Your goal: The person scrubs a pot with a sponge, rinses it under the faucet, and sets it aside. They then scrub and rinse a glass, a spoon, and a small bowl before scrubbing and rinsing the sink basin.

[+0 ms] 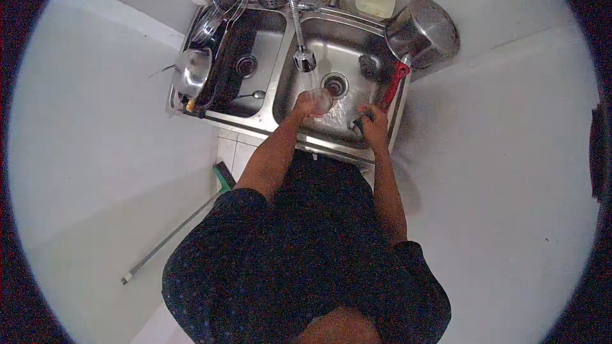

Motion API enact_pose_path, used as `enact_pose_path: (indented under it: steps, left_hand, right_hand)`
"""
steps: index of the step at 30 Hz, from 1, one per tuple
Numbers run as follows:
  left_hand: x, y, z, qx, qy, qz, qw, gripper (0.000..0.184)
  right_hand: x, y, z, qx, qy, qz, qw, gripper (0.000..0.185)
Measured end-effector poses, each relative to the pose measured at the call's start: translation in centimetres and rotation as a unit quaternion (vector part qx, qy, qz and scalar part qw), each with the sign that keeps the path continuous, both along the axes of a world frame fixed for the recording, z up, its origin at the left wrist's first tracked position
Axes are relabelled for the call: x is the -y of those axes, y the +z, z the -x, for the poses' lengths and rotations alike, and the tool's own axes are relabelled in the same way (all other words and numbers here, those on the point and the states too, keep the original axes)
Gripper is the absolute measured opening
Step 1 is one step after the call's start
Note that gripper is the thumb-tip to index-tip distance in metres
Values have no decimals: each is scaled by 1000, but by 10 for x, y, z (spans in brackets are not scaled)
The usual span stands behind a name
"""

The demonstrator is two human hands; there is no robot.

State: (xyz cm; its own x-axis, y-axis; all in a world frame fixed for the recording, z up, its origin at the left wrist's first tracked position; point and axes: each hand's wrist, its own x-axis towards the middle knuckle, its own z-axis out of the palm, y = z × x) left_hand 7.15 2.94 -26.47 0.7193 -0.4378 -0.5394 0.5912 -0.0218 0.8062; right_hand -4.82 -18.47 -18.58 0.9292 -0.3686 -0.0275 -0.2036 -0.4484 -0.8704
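The left hand [308, 106] holds, apparently, a glass [323, 99] under the faucet [305, 60].

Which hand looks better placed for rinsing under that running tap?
Probably the left hand: it holds a round item by the falling water. The right hand sits farther from the faucet, toward the sink's right edge.

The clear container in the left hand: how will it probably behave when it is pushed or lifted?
The clear container is probably slippery, because water from the tap seems to fall onto it. It may roll if laid on its side, since its outline looks round. It might be fragile, being see-through, though I cannot tell glass from plastic.
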Motion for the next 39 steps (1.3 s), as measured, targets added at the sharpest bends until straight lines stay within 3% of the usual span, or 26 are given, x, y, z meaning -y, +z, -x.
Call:
enact_pose_path:
  steps: [3, 6, 8, 12, 18, 21, 24, 25, 27, 32, 36, 38, 39]
  left_hand:
    - [4, 11, 1, -50, 39, -16, 998, 24]
    - [-14, -30, -6, 81, -83, -155, 981, 29]
    - [-26, -74, -15, 168, -164, -242, 941, 34]
    - [-28, -98, -30, 189, -177, -436, 862, 46]
    - [-38, -49, -36, 210, -141, -430, 867, 54]
    - [-52, -66, -45, 100, -114, -309, 939, 51]
    - [-46, -114, -62, 204, -231, -439, 844, 45]
    - [-48, -119, -60, 145, -166, -351, 910, 43]
    - [-48, -101, -51, 37, -74, -233, 969, 43]
    - [-47, -75, -25, -46, -53, -147, 987, 42]
    - [-44, -89, -12, 49, -106, -137, 984, 42]
    - [-49, -109, -14, 186, -233, -199, 934, 42]
    - [-51, -143, -22, 276, -334, -265, 861, 42]
  right_hand:
    - [0, 4, 1, -9, 7, 8, 1000, 25]
    - [0, -9, 1, -4, 9, 17, 1000, 25]
    - [1, -18, -1, 4, 10, 16, 1000, 25]
    - [-1, -9, 0, 9, 21, -12, 1000, 25]
    - [-1, 3, 1, 15, 20, -30, 999, 27]
    - [-2, 1, 2, 14, 17, -67, 998, 28]
    - [1, -14, 3, 32, 10, -9, 999, 28]
    - [2, -22, 3, 43, 8, 28, 999, 28]
    - [-2, -8, 5, 21, 0, -24, 999, 28]
    - [-4, 7, 5, -20, 7, -70, 997, 28]
    - [-7, 16, 5, -21, 7, -63, 998, 30]
    - [-8, 22, 6, -21, 10, -64, 998, 31]
    - [-6, 17, 7, -12, 14, -66, 998, 31]
